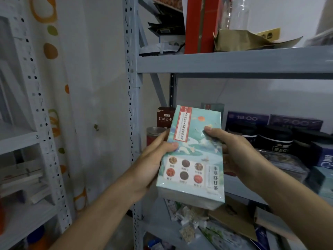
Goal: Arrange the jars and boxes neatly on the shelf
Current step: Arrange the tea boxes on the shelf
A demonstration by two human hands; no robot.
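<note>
At the far left, a second pale grey rack [27, 134] is standing with blurred stacked items on its shelves, and beside it a white curtain [59, 87] with orange and green spots is hanging against the wall. Moving right, a perforated grey upright [132, 105] is marking the left edge of the main shelf unit [234, 59]. The person's left hand [153, 159] is gripping the left side of a pale green tea box [193, 156], thumb lying across its printed face and fingers curled behind it. The box is being held in the air in front of the middle shelf, near that shelf's left end, tilted slightly with its top leaning away. Behind the box, at the shelf's left corner, a dark brown box [164, 117] is standing at the back with a clear jar with red contents [155, 135] in front of it. The right hand [234, 154] is gripping the box's right edge, thumb pressed on the face and fingers wrapped behind. Further right on the middle shelf, two dark blue boxes [270, 120] showing clock digits are lying along the back, and black jars [275, 139] are standing in front of them. On the upper shelf, a red box [200, 24] is standing upright beside crumpled gold packaging [248, 39].
</note>
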